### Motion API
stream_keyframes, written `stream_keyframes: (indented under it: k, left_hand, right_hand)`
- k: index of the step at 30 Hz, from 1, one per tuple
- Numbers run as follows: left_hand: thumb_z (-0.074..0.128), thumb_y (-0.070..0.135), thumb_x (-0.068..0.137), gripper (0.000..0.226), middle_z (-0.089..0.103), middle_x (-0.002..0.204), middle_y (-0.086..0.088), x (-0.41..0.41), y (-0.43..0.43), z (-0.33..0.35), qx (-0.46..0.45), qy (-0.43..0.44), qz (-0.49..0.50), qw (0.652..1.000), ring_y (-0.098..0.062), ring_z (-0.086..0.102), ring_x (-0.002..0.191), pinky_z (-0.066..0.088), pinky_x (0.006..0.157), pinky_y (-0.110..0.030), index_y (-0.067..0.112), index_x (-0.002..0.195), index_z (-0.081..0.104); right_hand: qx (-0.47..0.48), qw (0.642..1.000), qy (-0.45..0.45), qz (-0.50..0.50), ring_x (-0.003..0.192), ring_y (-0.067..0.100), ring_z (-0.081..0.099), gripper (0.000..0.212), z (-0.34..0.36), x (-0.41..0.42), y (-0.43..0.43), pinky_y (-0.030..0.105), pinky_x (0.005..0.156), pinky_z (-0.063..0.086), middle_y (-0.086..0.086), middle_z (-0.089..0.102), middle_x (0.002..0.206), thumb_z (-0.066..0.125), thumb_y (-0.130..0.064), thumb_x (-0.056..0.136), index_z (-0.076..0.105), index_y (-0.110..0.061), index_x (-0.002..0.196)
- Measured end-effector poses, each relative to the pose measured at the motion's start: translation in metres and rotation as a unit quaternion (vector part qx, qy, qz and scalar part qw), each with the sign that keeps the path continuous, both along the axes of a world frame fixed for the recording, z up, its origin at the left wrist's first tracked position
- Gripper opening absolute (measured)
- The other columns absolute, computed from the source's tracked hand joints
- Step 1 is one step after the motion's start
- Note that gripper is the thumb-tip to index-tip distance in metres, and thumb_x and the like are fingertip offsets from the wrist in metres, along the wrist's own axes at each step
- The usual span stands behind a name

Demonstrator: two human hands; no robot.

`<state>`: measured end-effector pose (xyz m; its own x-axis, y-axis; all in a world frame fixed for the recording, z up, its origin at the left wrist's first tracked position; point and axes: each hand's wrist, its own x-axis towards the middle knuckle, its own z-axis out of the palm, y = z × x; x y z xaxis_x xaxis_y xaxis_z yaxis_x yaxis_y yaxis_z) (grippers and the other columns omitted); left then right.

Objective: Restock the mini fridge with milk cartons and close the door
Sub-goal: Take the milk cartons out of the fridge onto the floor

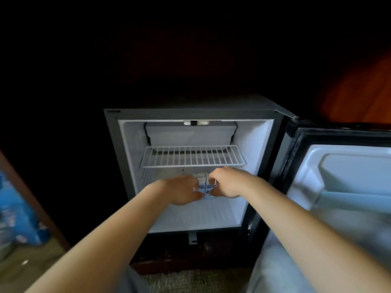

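Note:
The mini fridge (264, 166) stands open in front of me, lit white inside. Its door (338, 178) is swung out to the right. Two small white milk cartons with blue print stand side by side under the wire shelf (192, 156), in the lower compartment. My left hand (182, 190) grips the left milk carton (201, 182) from its left side. My right hand (227, 182) grips the right milk carton (210, 190) from its right side. The hands hide most of both cartons.
The wire shelf holds nothing. A door shelf (351, 199) runs along the inside of the open door. A blue package (14, 208) lies blurred on the floor at the far left, beside a dark wooden edge. My knees (275, 269) are at the bottom, on carpet.

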<state>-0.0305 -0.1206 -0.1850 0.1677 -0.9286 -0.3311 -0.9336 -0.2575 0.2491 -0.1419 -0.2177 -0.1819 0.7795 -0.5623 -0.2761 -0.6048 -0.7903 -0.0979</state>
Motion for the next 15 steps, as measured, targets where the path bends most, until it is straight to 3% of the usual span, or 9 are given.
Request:
stream_keyframes:
  k: [2,4,9,15]
  left_hand:
    - [0.04,0.03,0.099,0.038,0.056,0.125,-0.016,0.01,-0.006,-0.017,0.011,0.013,0.021,1.0,-0.025,0.054,0.107,0.039,0.083,-0.028,0.002,0.121,0.054]
    - [0.038,0.034,0.099,0.043,0.05,0.134,-0.015,0.023,-0.014,-0.035,0.018,0.017,0.045,0.999,-0.028,0.05,0.119,0.038,0.094,-0.031,0.007,0.131,0.046]
    - [0.039,0.043,0.097,0.055,0.04,0.145,-0.012,0.051,-0.039,-0.076,0.031,-0.012,0.1,0.994,-0.03,0.041,0.131,0.035,0.106,-0.039,0.012,0.142,0.032]
    - [0.046,0.045,0.093,0.07,0.017,0.157,-0.005,0.063,-0.069,-0.105,-0.004,-0.03,0.062,0.998,-0.025,0.021,0.142,0.023,0.113,-0.043,0.016,0.149,0.015]
  right_hand:
    - [0.041,0.999,0.001,-0.013,0.095,0.032,0.062,0.028,-0.017,0.015,-0.011,0.034,0.075,0.048,0.013,0.064,0.108,0.061,-0.03,0.088,0.063,-0.008,0.106]
    - [0.062,0.998,0.01,-0.019,0.098,0.031,0.061,0.031,-0.034,0.027,-0.023,0.037,0.083,0.051,0.013,0.063,0.111,0.061,-0.032,0.087,0.064,-0.009,0.108]
    - [0.047,0.998,0.028,-0.042,0.108,0.029,0.058,0.039,-0.069,0.039,-0.049,0.037,0.091,0.049,0.011,0.058,0.124,0.058,-0.032,0.091,0.056,-0.01,0.123]
    - [0.044,0.997,0.005,-0.06,0.12,0.026,0.051,0.057,-0.103,0.04,-0.084,0.036,0.098,0.044,0.006,0.048,0.139,0.062,-0.026,0.089,0.038,-0.019,0.141]
